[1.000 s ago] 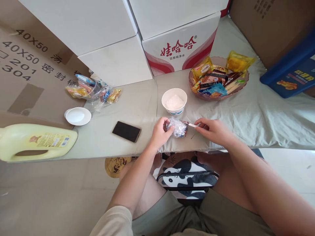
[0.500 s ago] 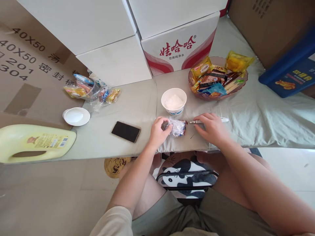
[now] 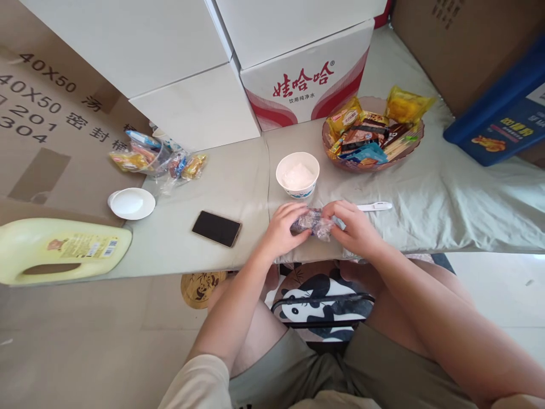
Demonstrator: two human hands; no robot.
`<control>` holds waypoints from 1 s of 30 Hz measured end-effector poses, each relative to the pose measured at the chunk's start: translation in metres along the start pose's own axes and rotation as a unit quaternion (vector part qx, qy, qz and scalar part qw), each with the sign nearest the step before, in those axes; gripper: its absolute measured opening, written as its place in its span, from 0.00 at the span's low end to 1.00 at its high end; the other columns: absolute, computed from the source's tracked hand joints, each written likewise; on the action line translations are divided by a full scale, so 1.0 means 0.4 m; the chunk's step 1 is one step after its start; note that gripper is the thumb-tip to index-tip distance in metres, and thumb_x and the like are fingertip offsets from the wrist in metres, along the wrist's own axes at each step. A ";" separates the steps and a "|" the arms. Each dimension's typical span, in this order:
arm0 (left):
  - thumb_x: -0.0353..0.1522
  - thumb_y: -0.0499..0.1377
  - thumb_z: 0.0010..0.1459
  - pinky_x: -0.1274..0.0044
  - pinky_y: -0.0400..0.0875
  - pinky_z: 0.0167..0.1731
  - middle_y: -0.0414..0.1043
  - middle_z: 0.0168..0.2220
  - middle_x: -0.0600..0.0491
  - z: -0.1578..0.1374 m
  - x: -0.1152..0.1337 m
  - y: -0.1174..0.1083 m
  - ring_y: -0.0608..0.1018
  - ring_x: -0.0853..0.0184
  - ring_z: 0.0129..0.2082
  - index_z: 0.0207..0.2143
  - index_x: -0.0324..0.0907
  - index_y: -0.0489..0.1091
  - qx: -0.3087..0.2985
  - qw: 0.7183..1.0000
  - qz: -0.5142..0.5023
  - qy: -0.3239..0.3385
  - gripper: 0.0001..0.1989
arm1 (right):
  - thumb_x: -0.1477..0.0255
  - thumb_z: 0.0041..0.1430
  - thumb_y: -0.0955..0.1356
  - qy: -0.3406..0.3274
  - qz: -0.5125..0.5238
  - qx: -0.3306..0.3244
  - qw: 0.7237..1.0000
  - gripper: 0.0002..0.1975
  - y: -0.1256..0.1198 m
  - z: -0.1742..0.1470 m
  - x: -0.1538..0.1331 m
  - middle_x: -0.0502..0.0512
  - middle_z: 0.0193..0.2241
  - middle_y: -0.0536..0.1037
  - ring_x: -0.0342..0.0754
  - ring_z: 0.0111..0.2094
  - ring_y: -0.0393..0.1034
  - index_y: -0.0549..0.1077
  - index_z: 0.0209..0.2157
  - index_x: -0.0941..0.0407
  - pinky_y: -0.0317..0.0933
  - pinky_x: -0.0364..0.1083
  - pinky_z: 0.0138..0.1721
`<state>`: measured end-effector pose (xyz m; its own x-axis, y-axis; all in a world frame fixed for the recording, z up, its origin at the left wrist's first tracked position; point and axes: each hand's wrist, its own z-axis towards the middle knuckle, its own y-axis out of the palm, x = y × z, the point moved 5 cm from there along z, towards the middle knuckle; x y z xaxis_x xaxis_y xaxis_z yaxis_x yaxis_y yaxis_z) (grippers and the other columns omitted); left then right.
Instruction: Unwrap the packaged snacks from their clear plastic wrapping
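Between my two hands lies a small snack packet in clear, crinkled plastic wrap [image 3: 314,222], close to the front edge of the cloth-covered surface. My left hand [image 3: 286,228] grips its left end, thumb below and fingers over the top. The fingers of my right hand [image 3: 351,226] pinch the wrap at the right end. Just behind the packet stands a white paper bowl [image 3: 298,175] with crumpled clear plastic inside. A white-handled utility knife [image 3: 375,207] lies beyond my right hand, its front part hidden by that hand.
A purple glass bowl [image 3: 370,165] of packaged snacks stands behind to the right. Left are a black phone [image 3: 217,228], a white dish [image 3: 133,203], a cup of wrapped snacks [image 3: 155,159] and a yellow jug [image 3: 97,250]. Cartons [image 3: 309,85] line the back; a blue container [image 3: 494,125] stands right.
My right hand has moved left, away from the knife, and now pinches the wrapped packet. My left hand has closed further over the packet's left end. The view has shifted slightly.
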<state>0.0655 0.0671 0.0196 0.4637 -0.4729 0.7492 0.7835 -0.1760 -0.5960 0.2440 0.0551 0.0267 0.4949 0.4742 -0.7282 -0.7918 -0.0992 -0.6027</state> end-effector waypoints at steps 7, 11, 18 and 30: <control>0.35 0.60 0.58 0.72 0.73 0.42 0.78 0.35 0.50 -0.004 -0.059 -0.031 0.79 0.65 0.37 0.34 0.43 0.71 0.117 0.974 -0.155 -0.118 0.05 | 0.77 0.50 0.63 0.043 -0.002 0.064 0.997 0.06 -0.034 -0.008 0.051 0.55 0.33 0.78 0.55 0.37 0.71 0.66 0.30 0.52 0.63 0.52 0.41; 0.27 0.58 0.52 0.79 0.68 0.27 0.73 0.32 0.56 -0.026 -0.119 -0.068 0.74 0.72 0.26 0.40 0.45 0.64 0.242 0.907 -0.252 -0.234 0.12 | 0.81 0.45 0.62 0.094 -0.031 0.122 0.988 0.19 -0.058 -0.012 0.090 0.55 0.35 0.78 0.55 0.38 0.72 0.72 0.39 0.52 0.65 0.53 0.39; 0.28 0.59 0.50 0.66 0.66 0.55 0.71 0.50 0.47 -0.015 -0.040 -0.108 0.72 0.58 0.54 0.42 0.44 0.71 0.141 0.986 0.044 -0.080 0.15 | 0.76 0.56 0.61 0.048 -0.049 0.309 0.949 0.11 -0.134 -0.045 0.037 0.56 0.34 0.76 0.53 0.37 0.71 0.72 0.37 0.52 0.64 0.54 0.40; 0.40 0.63 0.53 0.80 0.62 0.24 0.73 0.25 0.55 -0.018 -0.048 -0.036 0.70 0.73 0.22 0.28 0.41 0.67 0.043 0.917 -0.299 -0.262 0.12 | 0.73 0.63 0.64 0.006 -0.253 0.172 0.952 0.10 -0.040 -0.034 0.005 0.58 0.35 0.74 0.55 0.41 0.66 0.77 0.38 0.51 0.56 0.53 0.41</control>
<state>0.0423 0.0725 0.0115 0.0587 0.1686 0.9839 0.9816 -0.1892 -0.0261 0.2626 0.0457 0.0303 0.8461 0.3749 -0.3788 -0.5210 0.4320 -0.7361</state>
